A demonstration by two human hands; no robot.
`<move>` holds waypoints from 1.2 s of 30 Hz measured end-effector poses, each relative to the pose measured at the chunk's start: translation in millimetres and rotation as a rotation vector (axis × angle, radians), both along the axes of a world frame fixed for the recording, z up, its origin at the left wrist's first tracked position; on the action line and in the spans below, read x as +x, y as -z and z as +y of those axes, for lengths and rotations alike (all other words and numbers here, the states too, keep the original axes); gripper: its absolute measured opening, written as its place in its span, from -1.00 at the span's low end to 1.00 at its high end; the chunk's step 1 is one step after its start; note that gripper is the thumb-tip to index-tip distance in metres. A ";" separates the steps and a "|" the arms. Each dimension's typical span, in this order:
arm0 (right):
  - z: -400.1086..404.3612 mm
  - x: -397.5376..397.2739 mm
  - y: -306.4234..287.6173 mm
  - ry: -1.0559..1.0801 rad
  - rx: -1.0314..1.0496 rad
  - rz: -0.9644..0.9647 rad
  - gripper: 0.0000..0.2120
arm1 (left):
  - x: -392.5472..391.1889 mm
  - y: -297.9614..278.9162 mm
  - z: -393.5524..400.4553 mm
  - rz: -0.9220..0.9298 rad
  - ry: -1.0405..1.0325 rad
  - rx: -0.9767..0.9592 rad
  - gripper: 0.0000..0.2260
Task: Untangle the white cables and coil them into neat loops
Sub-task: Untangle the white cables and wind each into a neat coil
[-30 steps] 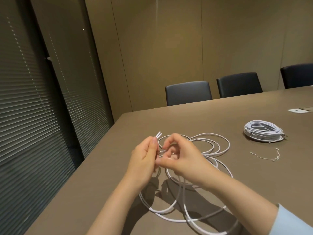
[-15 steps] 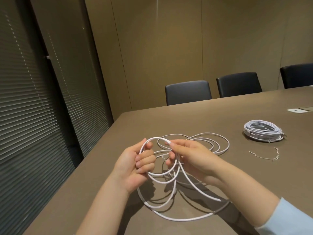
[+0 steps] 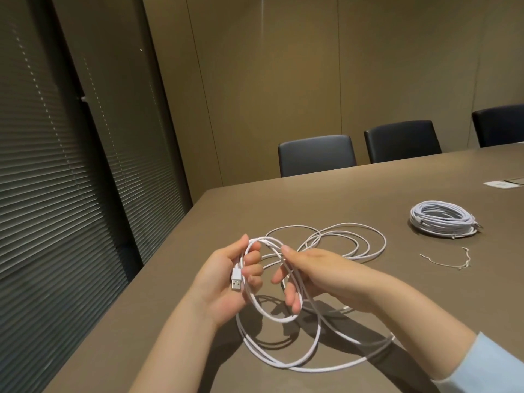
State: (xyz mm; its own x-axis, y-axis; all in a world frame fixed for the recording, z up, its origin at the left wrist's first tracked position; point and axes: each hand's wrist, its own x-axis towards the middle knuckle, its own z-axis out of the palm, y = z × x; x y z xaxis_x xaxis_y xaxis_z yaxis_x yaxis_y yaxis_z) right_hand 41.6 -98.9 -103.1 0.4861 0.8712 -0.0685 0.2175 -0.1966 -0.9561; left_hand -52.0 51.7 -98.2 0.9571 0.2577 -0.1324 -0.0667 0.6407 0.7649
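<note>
A long white cable [image 3: 348, 231] lies in loose loops on the brown table [image 3: 354, 199]. My left hand [image 3: 226, 282], palm up, holds a loop of it with curled fingers, and the white USB plug [image 3: 236, 280] lies in that palm. My right hand [image 3: 309, 276] is just to the right, its thumb and forefinger pinching the same loop at the top, the other fingers spread through the strands. More loops [image 3: 283, 355] hang and rest on the table below both hands. A finished white coil [image 3: 442, 219] lies at the far right.
A thin white twist tie [image 3: 445, 259] lies near the coil. A white socket plate [image 3: 500, 184] is set in the table at far right. Black chairs [image 3: 316, 154] stand along the far edge. Window blinds [image 3: 56, 194] fill the left, past the table's left edge.
The loop in my hands has grown and another turn lies in my left hand. The USB plug now shows in my left palm. My right hand has slid along the cable toward the left.
</note>
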 end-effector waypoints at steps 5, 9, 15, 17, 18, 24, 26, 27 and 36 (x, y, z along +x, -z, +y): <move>0.4 4.4 3.4 0.079 0.035 0.016 -0.48 | -1.5 0.6 3.6 0.042 0.072 0.088 -0.72; 5.5 6.6 5.8 0.216 0.219 0.044 -0.59 | -3.6 -0.1 -3.7 0.062 0.040 0.353 -0.73; 3.4 13.6 13.4 0.157 0.186 -0.149 -0.76 | -4.3 -3.1 7.7 -0.085 -0.157 0.232 -0.75; 0.1 15.3 16.3 0.125 0.036 -0.351 -0.72 | -6.7 -5.4 19.9 -0.134 -0.222 0.105 -0.73; -2.1 16.5 17.1 0.106 -0.037 -0.437 -0.73 | -8.7 -6.4 26.1 -0.159 -0.249 0.052 -0.73; -11.0 25.8 17.8 0.038 -0.205 -0.621 -0.83 | -23.1 -9.2 58.1 -0.268 -0.387 -0.111 -0.70; -13.6 30.9 14.1 0.143 -0.204 -0.800 -0.78 | -26.6 -9.4 66.2 -0.305 -0.422 -0.154 -0.70; -15.9 34.4 12.0 0.180 -0.184 -0.847 -0.76 | -28.6 -9.3 70.0 -0.321 -0.447 -0.171 -0.70; -39.6 56.5 -0.2 0.170 0.133 -0.605 -0.89 | -37.0 -2.3 90.2 -0.374 -0.611 -0.307 -0.68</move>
State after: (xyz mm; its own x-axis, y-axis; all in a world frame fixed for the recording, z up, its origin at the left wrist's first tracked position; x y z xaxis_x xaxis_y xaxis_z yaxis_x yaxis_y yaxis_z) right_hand 98.0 -138.6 -103.0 0.5370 0.7607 0.3647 0.7022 -0.1635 -0.6929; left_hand -88.9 141.9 -96.0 0.6522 0.7578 0.0203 -0.6946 0.5867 0.4163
